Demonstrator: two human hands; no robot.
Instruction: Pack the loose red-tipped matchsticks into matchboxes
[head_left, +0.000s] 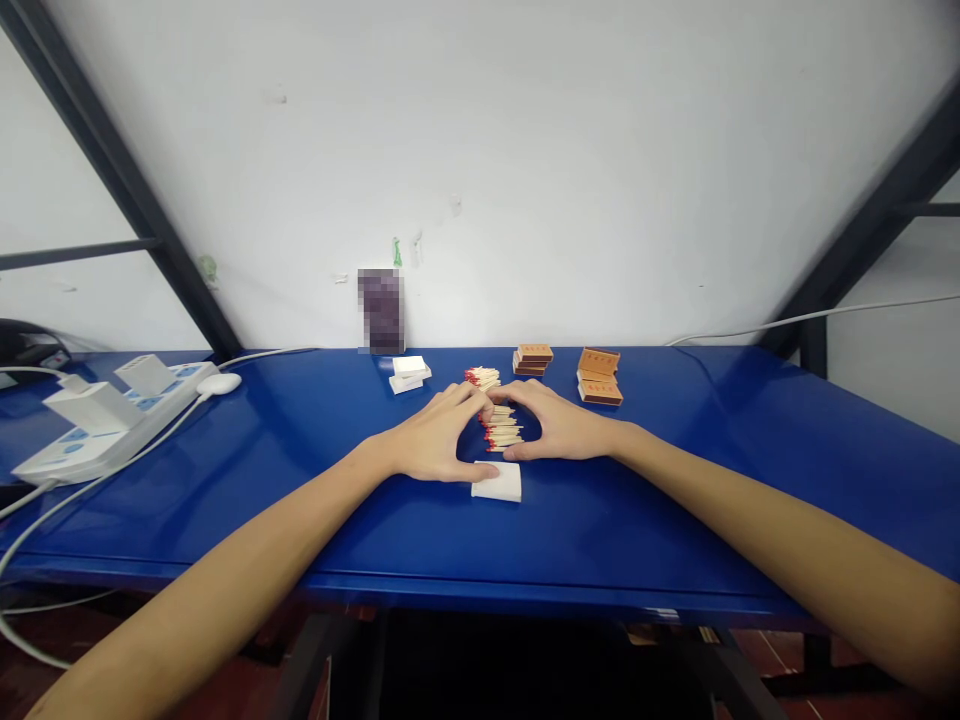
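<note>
The left hand point(440, 435) is curved wide, its thumb apart from its fingers and resting at the far edge of a white box point(504, 487) on the blue bench point(600, 530); the right hand point(564, 420) faces it in a similar wide curve, and the fingertips of both come close together at 12 o'clock. Just beyond that white box, between the hands, loose matches point(504, 437) lie in a loose column, their red heads mostly toward 9 o'clock; whether the fingers touch them I cannot tell. Well off at 9 o'clock from the matches sits a white power strip point(124, 450) with plugs in it. Farther out, at 12 o'clock, is a heap of matches point(484, 377). At 2 o'clock stand brown matchboxes point(600, 390), one tilted up; at 10 o'clock are stacked white boxes point(409, 372); at 1 o'clock, a matchbox stack point(532, 360). Behind rises the white wall point(562, 180).
</note>
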